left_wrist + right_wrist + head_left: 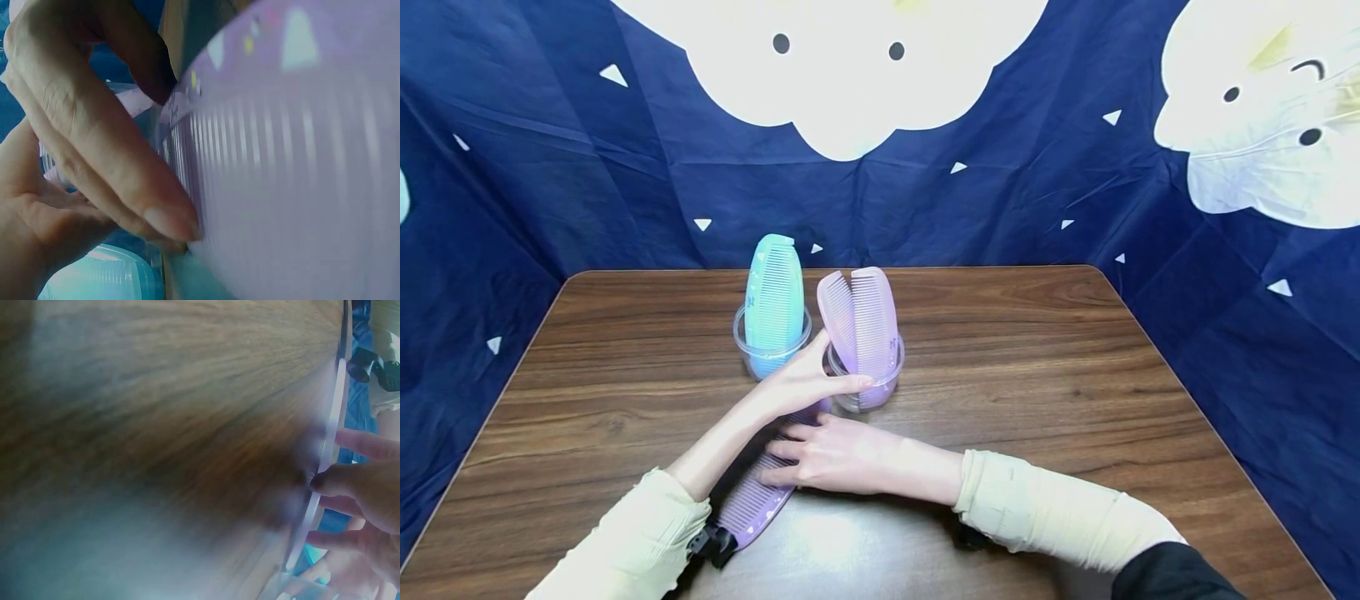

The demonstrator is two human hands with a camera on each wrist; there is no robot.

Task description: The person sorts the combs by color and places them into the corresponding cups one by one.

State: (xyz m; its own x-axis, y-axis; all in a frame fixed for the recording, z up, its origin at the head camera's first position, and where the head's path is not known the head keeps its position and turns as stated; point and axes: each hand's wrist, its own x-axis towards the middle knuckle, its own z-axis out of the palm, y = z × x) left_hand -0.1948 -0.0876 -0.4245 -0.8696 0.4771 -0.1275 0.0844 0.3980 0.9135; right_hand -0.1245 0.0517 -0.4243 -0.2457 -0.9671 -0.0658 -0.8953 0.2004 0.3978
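Note:
In the head view my left hand (793, 383) holds a clear plastic cup (892, 379), its thumb across the near side. Two lilac combs (874, 321) stand upright in that cup, leaning apart at the top. My right hand (842, 454) grips another purple comb (747, 508), tilted below the left forearm. This comb (294, 187) fills much of the left wrist view, with the right fingers (156, 194) on its toothed side. From the right wrist, the comb (331, 419) appears edge-on between thumb and fingers. The left hand partly hides the cup.
Left of the held cup, a second clear cup (741, 337) holds light blue combs (775, 296) upright. Both cups stand on a brown wooden table (1037, 375). A dark blue cloth (625, 183) with white clouds hangs behind and beside the table.

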